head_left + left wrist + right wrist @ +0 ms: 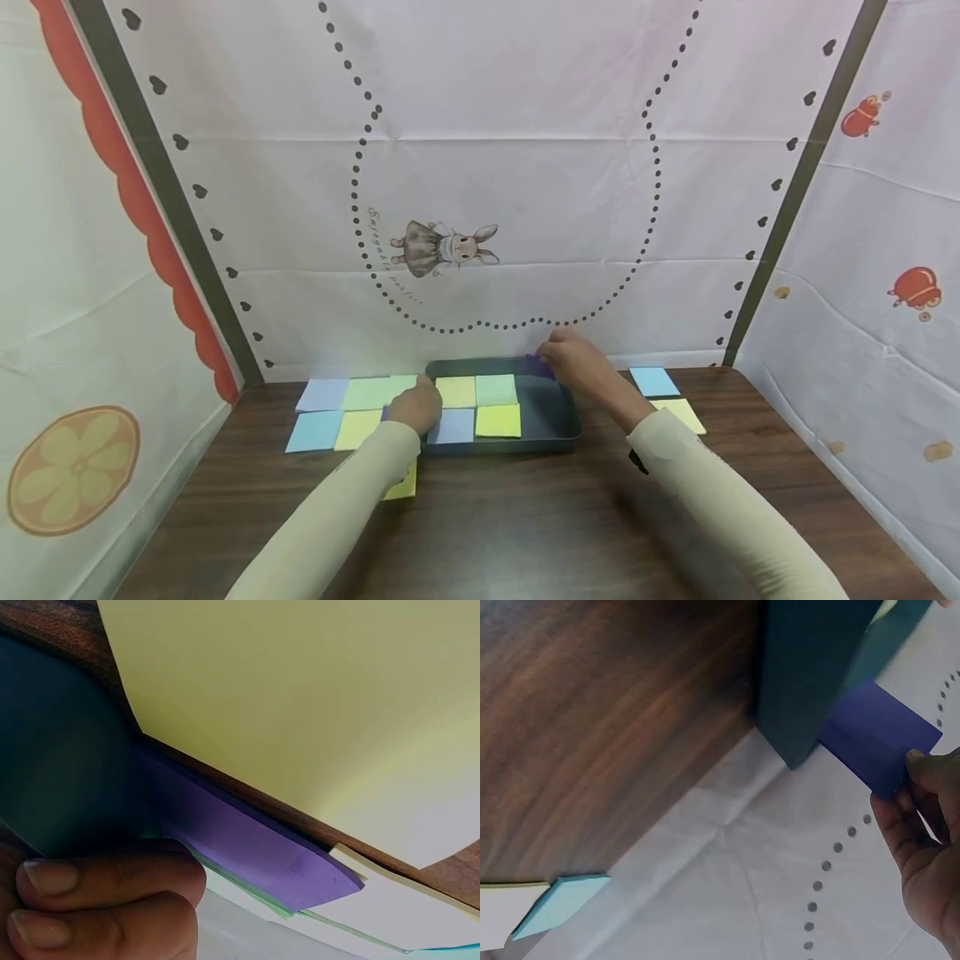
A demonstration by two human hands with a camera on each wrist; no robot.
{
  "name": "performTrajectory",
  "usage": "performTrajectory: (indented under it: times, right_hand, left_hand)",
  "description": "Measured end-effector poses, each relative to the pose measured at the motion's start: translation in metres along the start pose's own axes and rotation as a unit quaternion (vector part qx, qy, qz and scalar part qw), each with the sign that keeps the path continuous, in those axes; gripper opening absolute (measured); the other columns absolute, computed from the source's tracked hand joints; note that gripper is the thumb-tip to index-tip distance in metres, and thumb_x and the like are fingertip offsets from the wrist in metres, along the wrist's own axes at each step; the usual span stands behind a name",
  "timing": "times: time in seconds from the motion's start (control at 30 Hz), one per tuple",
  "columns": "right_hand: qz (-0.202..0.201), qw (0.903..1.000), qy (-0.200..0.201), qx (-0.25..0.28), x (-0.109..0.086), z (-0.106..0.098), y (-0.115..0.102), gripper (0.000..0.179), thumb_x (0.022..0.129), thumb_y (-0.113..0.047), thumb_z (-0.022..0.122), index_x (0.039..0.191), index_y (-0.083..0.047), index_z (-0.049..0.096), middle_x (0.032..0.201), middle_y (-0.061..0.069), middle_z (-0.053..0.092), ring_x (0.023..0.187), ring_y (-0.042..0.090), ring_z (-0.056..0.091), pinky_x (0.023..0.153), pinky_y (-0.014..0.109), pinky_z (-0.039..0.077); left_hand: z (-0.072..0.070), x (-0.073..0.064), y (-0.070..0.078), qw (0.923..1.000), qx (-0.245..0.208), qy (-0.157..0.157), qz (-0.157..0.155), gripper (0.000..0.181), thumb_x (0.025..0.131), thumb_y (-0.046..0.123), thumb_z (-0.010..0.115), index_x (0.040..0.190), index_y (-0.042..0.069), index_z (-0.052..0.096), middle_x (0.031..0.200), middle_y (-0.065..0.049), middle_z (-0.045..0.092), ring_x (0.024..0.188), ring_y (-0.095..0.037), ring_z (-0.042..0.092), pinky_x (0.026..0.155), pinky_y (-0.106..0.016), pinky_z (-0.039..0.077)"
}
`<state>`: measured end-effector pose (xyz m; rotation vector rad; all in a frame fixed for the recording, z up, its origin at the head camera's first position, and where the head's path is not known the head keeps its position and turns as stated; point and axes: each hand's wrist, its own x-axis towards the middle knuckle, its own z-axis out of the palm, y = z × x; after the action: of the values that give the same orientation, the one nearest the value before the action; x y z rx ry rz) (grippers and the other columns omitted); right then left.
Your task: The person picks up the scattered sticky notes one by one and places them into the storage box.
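Note:
A dark rectangular tray (543,421) sits near the back of the table. In its left and middle part lie a pale yellow sticky-note pad (456,392), a green one (495,390), a lavender-blue one (452,426) and a bright yellow one (498,421). My left hand (417,406) grips the tray's left rim with curled fingers (112,881); its thumb is hidden in the left wrist view. Over the tray's back right corner, my right hand (576,360) pinches a purple sticky-note pad (877,735) by one edge between thumb and fingers.
Left of the tray lie several pads, among them a light blue one (313,431) and a green one (365,394). Another purple pad (247,825) is beside my left hand. Right of the tray are a blue pad (654,382) and a pale yellow pad (682,414). A fabric wall (525,292) rises behind.

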<state>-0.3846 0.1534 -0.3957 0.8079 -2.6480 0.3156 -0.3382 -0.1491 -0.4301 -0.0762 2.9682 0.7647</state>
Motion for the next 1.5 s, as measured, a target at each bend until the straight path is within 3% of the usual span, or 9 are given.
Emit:
performTrajectory:
  times: [0.13,0.17,0.33,0.6,0.63,0.8,0.9,1.23,1.5]
  right_hand:
    - [-0.012,0.9990,0.004,-0.043,-0.002,0.012,0.000,0.020,0.108,-0.004,0.072,0.120,-0.008,0.087,0.102,0.008,0.077,0.087,0.020,0.065,0.072,0.031,0.059]
    - [-0.018,0.9982,0.006,-0.057,-0.003,0.014,-0.001,0.021,0.108,-0.004,0.071,0.120,-0.009,0.088,0.102,0.008,0.078,0.087,0.020,0.065,0.071,0.032,0.059]
    - [-0.061,0.9922,0.024,-0.106,-0.005,0.024,-0.003,0.022,0.107,-0.001,0.071,0.114,-0.010,0.090,0.099,0.009,0.080,0.089,0.022,0.068,0.073,0.033,0.061]
    - [-0.049,0.9962,-0.018,-0.070,-0.007,0.027,-0.005,0.018,0.109,-0.007,0.073,0.117,-0.009,0.089,0.103,0.008,0.080,0.087,0.020,0.065,0.076,0.033,0.061]
    - [-0.045,0.9967,-0.028,-0.062,-0.007,0.027,-0.005,0.018,0.109,-0.007,0.073,0.118,-0.009,0.089,0.103,0.009,0.080,0.087,0.020,0.064,0.076,0.034,0.061]
    - [-0.053,0.9957,-0.065,-0.040,-0.008,0.030,-0.008,0.014,0.107,-0.005,0.075,0.114,-0.006,0.088,0.098,0.010,0.078,0.078,0.017,0.061,0.070,0.031,0.058]
    - [-0.069,0.9932,-0.079,-0.051,-0.008,0.033,-0.010,0.010,0.105,-0.005,0.077,0.110,-0.006,0.086,0.095,0.009,0.077,0.075,0.017,0.062,0.067,0.031,0.056]
    - [-0.097,0.9845,-0.108,-0.098,-0.015,0.042,-0.011,0.011,0.106,-0.006,0.076,0.106,-0.010,0.086,0.100,0.009,0.080,0.082,0.020,0.070,0.074,0.036,0.064]
    - [-0.123,0.9757,-0.117,-0.139,-0.016,0.042,-0.011,0.016,0.106,-0.004,0.076,0.113,-0.013,0.087,0.106,0.007,0.083,0.090,0.019,0.074,0.081,0.033,0.067]
  left_hand:
    - [0.002,0.004,-0.001,1.0000,-0.001,-0.003,-0.008,0.049,0.118,0.017,0.030,0.156,-0.011,0.044,0.105,-0.028,0.077,0.084,-0.034,0.072,0.076,-0.048,0.062]
    - [0.006,0.011,-0.007,1.0000,0.000,-0.004,-0.003,0.050,0.119,0.020,0.029,0.155,-0.011,0.044,0.103,-0.028,0.077,0.083,-0.034,0.072,0.074,-0.047,0.061]
    - [0.004,0.007,-0.005,1.0000,0.001,-0.007,-0.001,0.050,0.118,0.017,0.029,0.157,-0.013,0.041,0.101,-0.027,0.077,0.082,-0.033,0.072,0.071,-0.044,0.060]
    - [0.010,0.017,-0.012,1.0000,-0.002,-0.001,0.005,0.051,0.118,0.017,0.029,0.157,-0.013,0.042,0.095,-0.025,0.077,0.078,-0.033,0.073,0.067,-0.044,0.060]
    - [0.004,0.008,-0.003,1.0000,-0.005,-0.005,-0.003,0.049,0.117,0.015,0.032,0.157,-0.013,0.042,0.094,-0.026,0.077,0.078,-0.035,0.073,0.068,-0.045,0.061]
    - [0.027,0.044,-0.024,1.0000,0.003,0.003,-0.001,0.054,0.117,0.020,0.028,0.157,-0.014,0.041,0.090,-0.023,0.076,0.074,-0.033,0.071,0.062,-0.045,0.059]
    - [0.035,0.057,-0.033,1.0000,0.003,0.002,-0.003,0.054,0.117,0.021,0.029,0.158,-0.013,0.040,0.090,-0.024,0.076,0.075,-0.034,0.071,0.062,-0.046,0.058]
    - [0.021,0.033,-0.019,1.0000,0.005,0.003,0.003,0.049,0.116,0.015,0.034,0.155,-0.013,0.043,0.092,-0.025,0.076,0.076,-0.035,0.072,0.066,-0.046,0.060]
    - [0.034,0.054,-0.036,0.9997,0.014,0.006,0.019,0.050,0.116,0.018,0.033,0.154,-0.011,0.045,0.098,-0.026,0.078,0.079,-0.036,0.072,0.068,-0.048,0.061]
